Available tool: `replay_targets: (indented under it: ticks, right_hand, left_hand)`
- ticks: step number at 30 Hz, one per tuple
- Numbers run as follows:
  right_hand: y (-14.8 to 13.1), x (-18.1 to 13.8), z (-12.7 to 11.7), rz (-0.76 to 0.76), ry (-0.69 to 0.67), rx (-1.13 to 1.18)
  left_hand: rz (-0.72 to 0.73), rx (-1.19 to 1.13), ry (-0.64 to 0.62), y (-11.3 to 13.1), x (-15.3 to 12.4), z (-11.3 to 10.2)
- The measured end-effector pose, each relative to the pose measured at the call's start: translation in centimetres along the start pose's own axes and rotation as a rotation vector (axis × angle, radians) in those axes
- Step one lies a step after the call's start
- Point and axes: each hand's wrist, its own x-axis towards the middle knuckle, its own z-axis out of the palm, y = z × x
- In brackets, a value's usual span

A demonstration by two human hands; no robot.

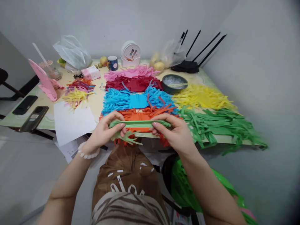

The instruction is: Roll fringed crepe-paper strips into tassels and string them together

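The light green paper (140,124) is stretched between the person's hands, level in front of the near edge of the table (99,98), with orange paper (138,117) behind it. The left hand (106,129) pinches one end between thumb and fingers, and the right hand (177,131) pinches the other the same way. From where I stand, holding it well seems to call for a light, equal pull from both sides, thumbs at one height so the creased band stays straight, and a soft grip, since such thin stuff would probably tear. The band looks smooth and folded lengthwise, while loose, ragged strips dangle below the left hand. The orange paper has a flat middle and fringed ends, as does the blue paper (137,100) beyond it, whose ends are crinkled and bushy. Farther back lie dark red paper (133,83) and pink paper (131,72), both shaggy. To the right, yellow paper (203,95) spreads in a feathery heap, and darker green paper (220,125) trails long, limp ribbons over the edge. A round, dark bowl (166,89) sits among them; at left lies a flat, white sheet (72,125).
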Motion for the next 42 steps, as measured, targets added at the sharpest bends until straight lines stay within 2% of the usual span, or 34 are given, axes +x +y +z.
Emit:
replay_targets:
  ticks: [7,13,17,22,25,28,33,37,39,42]
  right_hand:
    - [1.1,0.0,0.4,0.035,0.017,0.222]
    - [1.2,0.2,0.5,0.021,-0.017,0.212]
    - [0.7,-0.1,0.5,-0.035,0.007,0.008]
    - [-0.1,-0.5,0.5,-0.098,0.043,-0.34]
    - [-0.3,-0.6,0.3,-0.064,0.006,-0.378]
    - [-0.4,-0.4,-0.1,-0.019,-0.019,-0.33]
    - [-0.5,0.1,-0.9,0.057,-0.097,-0.186]
    - [-0.5,0.2,-0.9,0.088,-0.097,-0.107]
    - [-0.5,0.2,-0.8,0.059,-0.086,-0.156]
    - [-1.0,0.0,-0.5,-0.005,-0.07,-0.3]
  left_hand:
    - [0.001,-0.237,0.033,-0.6,0.4,0.1]
    - [0.026,-0.214,0.035,-0.6,0.2,0.1]
    - [0.073,0.013,0.085,-0.4,-0.1,0.2]
    - [0.286,0.496,0.179,-0.4,-0.2,0.1]
    - [0.329,0.628,0.113,-0.5,-0.2,-0.3]
    - [0.31,0.651,0.025,-0.2,-0.2,-0.8]
    - [0.31,0.552,-0.081,0.5,-0.2,-1.4]
    - [0.322,0.464,-0.129,0.9,-0.3,-1.5]
    - [0.296,0.467,-0.136,1.1,-0.3,-1.4]
    - [0.164,0.412,-0.158,1.4,0.0,-1.2]
